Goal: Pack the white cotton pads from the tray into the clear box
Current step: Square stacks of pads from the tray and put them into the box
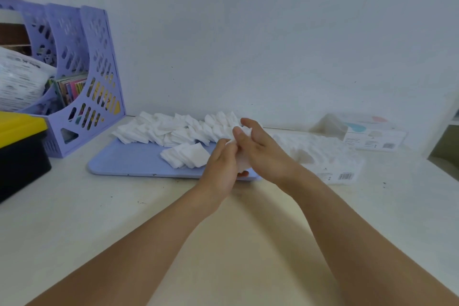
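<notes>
Cotton pads (pixel 171 129) are seen mostly at frame centre, heaped along the far edge of a lilac tray (pixel 124 161), w/ a smaller fanned stack (pixel 186 155) lying nearer on the tray's bare part. A small bunch of pads (pixel 242 156) is held between both hands just above the tray's right end: the left hand (pixel 221 169) is curled round its lower edge, while the right hand (pixel 260 149) is cupped against the other side, thumb and fingers pressed onto the pads. The bunch is prob. being squared up between the palms so it slides into a box as one block, not loose sheets. Right of the hands, a clear box (pixel 323 154) lies on the table (pixel 74 218), white pads showing through its wall; how full it is can't be told. Further right, at mid-right of frame, a second clear container (pixel 360 133) w/ a printed label is seen, contents unclear. At upper left a lilac file rack (pixel 82 77) is set against the wall, w/ coloured booklets and a white plastic bag (pixel 19 79) in it; a yellow-lidded black bin (pixel 19 146) is seen at the left edge. Most pads are judged not yet packed.
</notes>
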`<state>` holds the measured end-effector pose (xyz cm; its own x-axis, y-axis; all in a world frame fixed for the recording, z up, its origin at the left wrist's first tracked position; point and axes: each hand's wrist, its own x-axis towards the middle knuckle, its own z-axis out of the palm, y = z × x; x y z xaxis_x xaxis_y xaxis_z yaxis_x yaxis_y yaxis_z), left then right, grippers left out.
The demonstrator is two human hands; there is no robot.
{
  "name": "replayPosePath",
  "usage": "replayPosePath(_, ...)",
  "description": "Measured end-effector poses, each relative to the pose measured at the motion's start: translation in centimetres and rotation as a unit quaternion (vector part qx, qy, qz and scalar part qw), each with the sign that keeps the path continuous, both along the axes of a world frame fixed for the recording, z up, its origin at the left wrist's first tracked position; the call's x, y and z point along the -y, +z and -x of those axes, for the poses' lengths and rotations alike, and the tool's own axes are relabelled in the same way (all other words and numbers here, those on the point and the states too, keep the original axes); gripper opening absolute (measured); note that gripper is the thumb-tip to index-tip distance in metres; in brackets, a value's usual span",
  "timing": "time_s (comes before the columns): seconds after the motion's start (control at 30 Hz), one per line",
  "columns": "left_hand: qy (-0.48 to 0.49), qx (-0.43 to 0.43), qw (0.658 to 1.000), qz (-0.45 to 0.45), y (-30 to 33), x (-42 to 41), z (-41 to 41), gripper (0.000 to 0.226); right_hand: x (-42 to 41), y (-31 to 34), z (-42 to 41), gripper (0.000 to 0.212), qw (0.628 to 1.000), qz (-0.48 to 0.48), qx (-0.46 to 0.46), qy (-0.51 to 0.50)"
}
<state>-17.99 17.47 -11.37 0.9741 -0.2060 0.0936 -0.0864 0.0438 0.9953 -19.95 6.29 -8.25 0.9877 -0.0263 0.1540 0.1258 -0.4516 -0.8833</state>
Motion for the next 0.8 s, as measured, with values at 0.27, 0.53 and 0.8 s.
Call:
replayPosePath(0.27, -0.021, 0.101, 0.994, 0.027, 0.8, 0.0, 0.6, 0.017, 3.6, 2.1, 1.1, 0.025, 0.995, -0.067, -0.014, 0.071)
replayPosePath(0.53, -0.091, 0.447, 0.847, -0.273, -2.2, 1.7, 0.0, 0.054, 10.6, 3.3, 1.7, 0.035, 0.983, -0.020, -0.099, -0.154)
replayPosePath(0.8, -0.138, 0.454, 0.801, -0.364, -3.2, 2.0, -0.6, 0.050, 9.3, 2.2, 0.3, 0.040, 0.914, 0.276, -0.147, -0.260)
